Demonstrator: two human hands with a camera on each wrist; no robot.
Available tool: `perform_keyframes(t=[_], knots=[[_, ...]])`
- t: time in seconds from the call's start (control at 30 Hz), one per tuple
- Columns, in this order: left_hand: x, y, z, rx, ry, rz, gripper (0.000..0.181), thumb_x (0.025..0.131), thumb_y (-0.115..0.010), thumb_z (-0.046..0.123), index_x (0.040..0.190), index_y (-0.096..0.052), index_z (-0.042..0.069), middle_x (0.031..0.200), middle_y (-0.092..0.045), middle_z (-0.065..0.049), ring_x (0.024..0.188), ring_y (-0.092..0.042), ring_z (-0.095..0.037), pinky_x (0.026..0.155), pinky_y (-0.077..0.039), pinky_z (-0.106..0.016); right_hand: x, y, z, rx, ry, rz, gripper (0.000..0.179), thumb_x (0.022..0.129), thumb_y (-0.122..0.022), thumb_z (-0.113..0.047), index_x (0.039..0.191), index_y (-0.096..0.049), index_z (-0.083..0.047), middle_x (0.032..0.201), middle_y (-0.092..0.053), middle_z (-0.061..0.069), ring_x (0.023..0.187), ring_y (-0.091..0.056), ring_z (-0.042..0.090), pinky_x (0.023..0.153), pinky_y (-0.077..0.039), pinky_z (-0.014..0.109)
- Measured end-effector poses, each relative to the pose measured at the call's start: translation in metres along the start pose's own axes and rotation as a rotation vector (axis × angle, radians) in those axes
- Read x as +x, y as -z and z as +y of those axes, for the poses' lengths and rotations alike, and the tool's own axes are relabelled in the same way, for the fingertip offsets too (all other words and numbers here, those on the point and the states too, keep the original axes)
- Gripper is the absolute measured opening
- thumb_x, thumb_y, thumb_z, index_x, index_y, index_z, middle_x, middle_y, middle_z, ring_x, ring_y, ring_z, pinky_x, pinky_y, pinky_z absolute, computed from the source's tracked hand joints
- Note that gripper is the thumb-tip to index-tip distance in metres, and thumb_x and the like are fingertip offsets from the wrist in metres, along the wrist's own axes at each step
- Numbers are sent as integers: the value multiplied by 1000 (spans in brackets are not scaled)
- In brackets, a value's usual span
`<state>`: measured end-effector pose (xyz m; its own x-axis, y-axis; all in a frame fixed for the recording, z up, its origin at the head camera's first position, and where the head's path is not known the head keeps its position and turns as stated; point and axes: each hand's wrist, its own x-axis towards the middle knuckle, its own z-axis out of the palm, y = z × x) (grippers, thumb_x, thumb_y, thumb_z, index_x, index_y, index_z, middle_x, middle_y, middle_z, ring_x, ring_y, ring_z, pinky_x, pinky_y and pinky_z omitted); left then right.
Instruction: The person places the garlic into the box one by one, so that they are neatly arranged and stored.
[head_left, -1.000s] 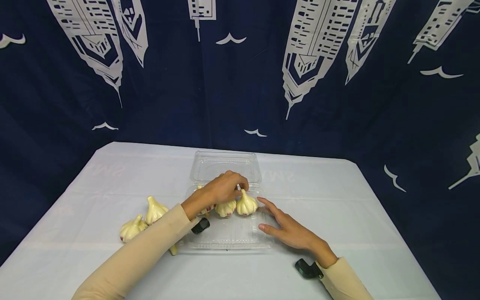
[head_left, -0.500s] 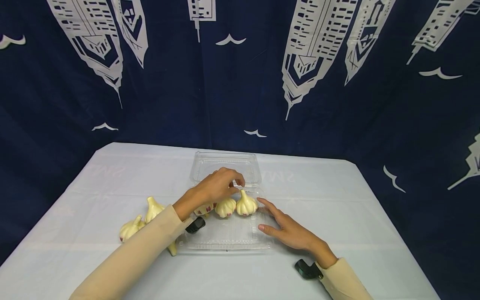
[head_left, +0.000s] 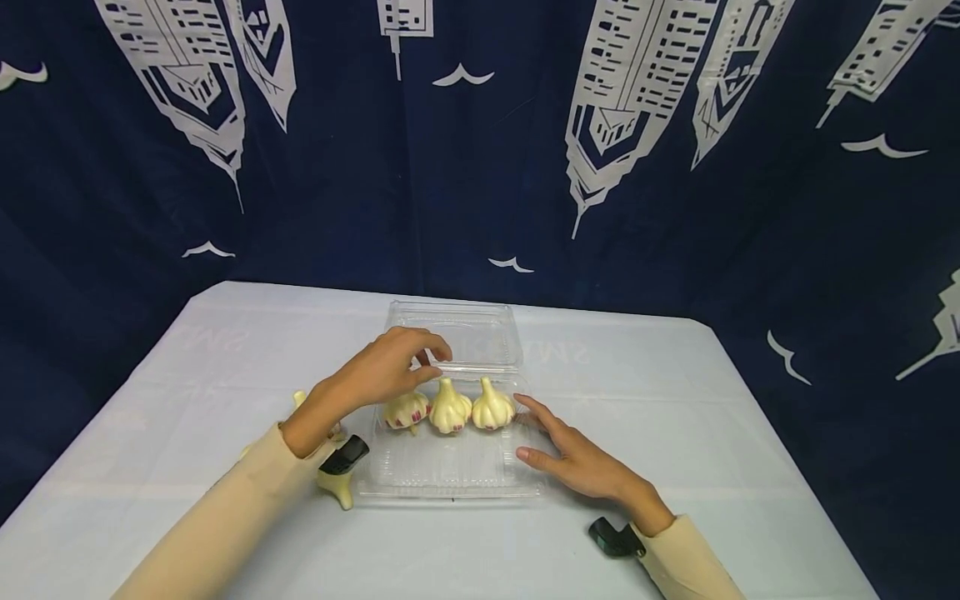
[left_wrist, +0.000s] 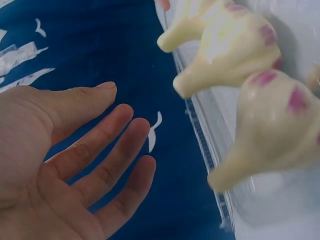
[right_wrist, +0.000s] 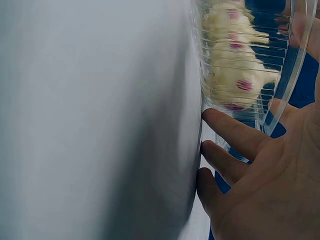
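Observation:
Three garlic bulbs stand in a row along the far side of a clear plastic clamshell container (head_left: 457, 475): a left bulb (head_left: 406, 410), a middle bulb (head_left: 450, 407) and a right bulb (head_left: 493, 405). My left hand (head_left: 390, 362) hovers above and behind the left bulb, fingers relaxed, holding nothing; in the left wrist view its palm and spread fingers (left_wrist: 115, 165) are apart from the bulbs. My right hand (head_left: 577, 458) stays at the container's right side, fingers extended, fingertips right at the ribbed wall (right_wrist: 240, 60) in the right wrist view.
The container's lid (head_left: 457, 329) lies folded back behind it. More garlic (head_left: 337, 490) lies on the white table (head_left: 637, 400) at the left, partly hidden by the left forearm. A dark blue printed curtain (head_left: 450, 183) hangs behind the table.
My left hand has drawn back leftward from over the bulbs, uncovering the left and middle ones. Its forearm now hides more of the garlic on the left. The right hand has stayed put.

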<state>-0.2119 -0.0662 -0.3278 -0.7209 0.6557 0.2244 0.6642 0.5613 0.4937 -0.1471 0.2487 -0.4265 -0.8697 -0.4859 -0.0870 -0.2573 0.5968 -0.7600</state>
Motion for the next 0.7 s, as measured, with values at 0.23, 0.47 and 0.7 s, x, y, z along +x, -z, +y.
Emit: perform_keyframes(t=[0.23,0.47,0.7], knots=[[-34,13,-12,-11,60,45,22,94,-69,7,116,-70,4,114,-72,-10,97,-68,-23,86,-55,-44,1,1,1,-11,12,0,75,99,-60,-44,159,-14,-38,156,-42,10,146,-36,32,115,-27,64],[-66,25,-24,-8,86,85,25,92,-71,5,117,-69,4,113,-72,-10,98,-68,-30,83,-56,-47,1,1,0,-15,23,2,75,100,-60,-43,159,-14,-37,155,-43,11,146,-36,32,115,-27,64],[-95,41,-35,-34,137,65,35,90,-75,12,124,-65,9,123,-68,-7,107,-64,-29,88,-52,-48,2,0,0,-22,33,-1,74,101,-59,-41,160,-14,-34,155,-43,13,146,-36,35,115,-26,65]])
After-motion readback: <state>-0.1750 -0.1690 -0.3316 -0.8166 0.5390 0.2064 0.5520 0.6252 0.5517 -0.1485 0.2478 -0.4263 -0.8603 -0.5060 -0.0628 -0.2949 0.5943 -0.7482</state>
